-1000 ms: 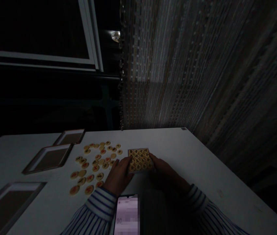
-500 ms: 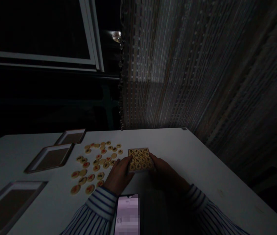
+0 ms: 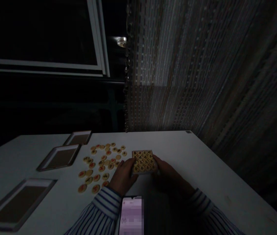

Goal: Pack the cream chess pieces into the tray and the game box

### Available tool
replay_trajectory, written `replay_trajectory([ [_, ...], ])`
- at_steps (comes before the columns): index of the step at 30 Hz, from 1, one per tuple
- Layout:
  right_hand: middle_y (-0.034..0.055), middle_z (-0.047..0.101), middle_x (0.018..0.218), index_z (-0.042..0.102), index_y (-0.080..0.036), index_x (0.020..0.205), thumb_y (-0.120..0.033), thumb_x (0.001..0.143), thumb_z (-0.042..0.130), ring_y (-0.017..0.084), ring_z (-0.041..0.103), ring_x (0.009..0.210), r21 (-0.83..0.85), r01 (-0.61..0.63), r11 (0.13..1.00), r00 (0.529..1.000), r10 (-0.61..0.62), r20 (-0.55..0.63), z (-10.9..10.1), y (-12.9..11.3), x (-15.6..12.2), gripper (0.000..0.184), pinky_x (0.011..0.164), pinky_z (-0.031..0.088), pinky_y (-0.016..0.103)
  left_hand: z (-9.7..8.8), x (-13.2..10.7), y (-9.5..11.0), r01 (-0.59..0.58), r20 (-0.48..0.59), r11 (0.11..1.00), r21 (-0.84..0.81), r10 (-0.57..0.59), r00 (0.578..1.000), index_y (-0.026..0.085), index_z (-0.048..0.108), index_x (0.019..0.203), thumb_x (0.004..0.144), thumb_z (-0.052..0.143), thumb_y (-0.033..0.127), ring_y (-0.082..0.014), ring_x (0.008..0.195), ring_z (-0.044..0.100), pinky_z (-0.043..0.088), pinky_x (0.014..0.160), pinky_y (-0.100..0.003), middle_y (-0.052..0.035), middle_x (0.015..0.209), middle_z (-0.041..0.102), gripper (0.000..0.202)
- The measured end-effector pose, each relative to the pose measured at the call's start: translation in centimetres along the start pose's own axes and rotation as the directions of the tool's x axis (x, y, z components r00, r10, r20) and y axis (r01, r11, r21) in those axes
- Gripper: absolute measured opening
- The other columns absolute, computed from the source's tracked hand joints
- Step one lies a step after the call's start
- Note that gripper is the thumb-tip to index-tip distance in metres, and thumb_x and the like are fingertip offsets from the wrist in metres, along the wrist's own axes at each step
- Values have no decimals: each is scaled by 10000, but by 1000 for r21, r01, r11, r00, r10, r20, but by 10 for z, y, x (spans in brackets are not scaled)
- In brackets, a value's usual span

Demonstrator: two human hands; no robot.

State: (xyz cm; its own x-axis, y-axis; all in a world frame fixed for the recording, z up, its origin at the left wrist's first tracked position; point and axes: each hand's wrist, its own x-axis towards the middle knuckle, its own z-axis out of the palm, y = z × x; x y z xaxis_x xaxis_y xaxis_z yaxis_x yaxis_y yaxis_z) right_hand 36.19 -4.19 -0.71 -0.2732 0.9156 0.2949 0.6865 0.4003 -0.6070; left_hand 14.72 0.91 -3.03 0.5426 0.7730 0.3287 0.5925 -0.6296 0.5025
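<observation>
Between my hands is a small box of Chinese chess pieces (image 3: pixel 142 162), the round wooden discs with black characters lying in rows inside it. My left hand (image 3: pixel 123 176) is closed on the box's left side, its thumb near the lower left corner. Gripping the right side is my right hand (image 3: pixel 165 169), its lower part lost in shadow. Left of the box, many loose chess pieces (image 3: pixel 101 168) lie scattered on the white table (image 3: pixel 177 147), some with red characters, some with black, some blank side up.
Three shallow framed trays stand along the left: a near one (image 3: pixel 18 225), a middle one (image 3: pixel 72 163) and a far one (image 3: pixel 89 138). A lit phone (image 3: pixel 130 212) lies below my left wrist. Behind the table hangs a string curtain (image 3: pixel 162 81). The room is dim.
The whole view has shifted slightly, so the table and things on it appear further right. Both hands keep their hold on the box of chess pieces.
</observation>
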Motion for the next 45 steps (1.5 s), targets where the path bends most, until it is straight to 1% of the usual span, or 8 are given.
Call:
replay_trajectory([
  [4,138,504,1194,311,-156,1309,-347,701,563,224,550,939,-40,-177,983,983,175,-46,2,7,-3,685,786,448,363,-3,0,5,0,-27,1000,-6,0,1000,154,391,1224,691,584,267,-238,1142,443,277,1000,-454,-118,1228,499,578],
  [7,139,527,1141,337,-136,1292,-429,732,520,198,564,849,-39,-308,951,939,297,-173,3,10,-4,658,757,451,359,-6,1,9,-14,-64,1000,-22,12,998,159,402,1219,709,572,312,-237,1138,443,282,999,-447,-111,1225,503,559],
  [13,98,574,1033,407,-162,1233,-469,776,460,179,571,786,40,-304,952,909,302,-287,-5,8,-1,553,728,459,342,-17,0,18,7,-150,995,-104,-22,988,157,444,1183,770,500,322,-218,1105,469,355,957,-396,-114,1195,521,449],
  [18,104,578,1044,434,-166,1205,-463,781,458,192,573,852,86,-301,950,892,312,-327,-15,4,5,518,771,450,348,-37,-12,23,32,-138,995,-98,-46,989,184,450,1191,769,502,347,-221,1121,462,360,954,-399,-98,1199,525,456],
  [27,103,587,1066,470,-162,1181,-451,779,465,196,580,900,163,-242,956,936,274,-220,-29,-28,39,495,769,470,327,-96,-27,15,85,-87,992,-98,-93,992,212,445,1213,743,531,344,-214,1115,474,373,946,-362,-72,1219,521,496],
  [36,93,635,962,533,-109,1136,-454,761,488,208,580,868,93,-114,989,988,122,-92,-12,-67,118,512,785,442,341,-165,-28,-41,264,-97,957,-119,-276,956,153,483,1181,724,510,414,-216,1022,544,434,856,-314,-100,1149,572,527],
  [42,99,653,873,529,-44,1127,-402,783,454,185,595,755,83,-85,993,995,80,64,27,-82,184,503,681,454,301,-214,-25,-104,379,-130,917,-125,-394,910,148,546,1090,710,492,426,-221,897,598,451,797,-320,-80,1015,642,474],
  [45,104,650,912,571,-55,1078,-378,769,476,181,590,788,33,-95,995,994,93,63,52,-87,212,456,699,440,281,-231,-23,-136,383,-143,914,-133,-400,905,123,555,1073,710,478,418,-226,925,591,441,817,-317,-98,1047,633,474],
])
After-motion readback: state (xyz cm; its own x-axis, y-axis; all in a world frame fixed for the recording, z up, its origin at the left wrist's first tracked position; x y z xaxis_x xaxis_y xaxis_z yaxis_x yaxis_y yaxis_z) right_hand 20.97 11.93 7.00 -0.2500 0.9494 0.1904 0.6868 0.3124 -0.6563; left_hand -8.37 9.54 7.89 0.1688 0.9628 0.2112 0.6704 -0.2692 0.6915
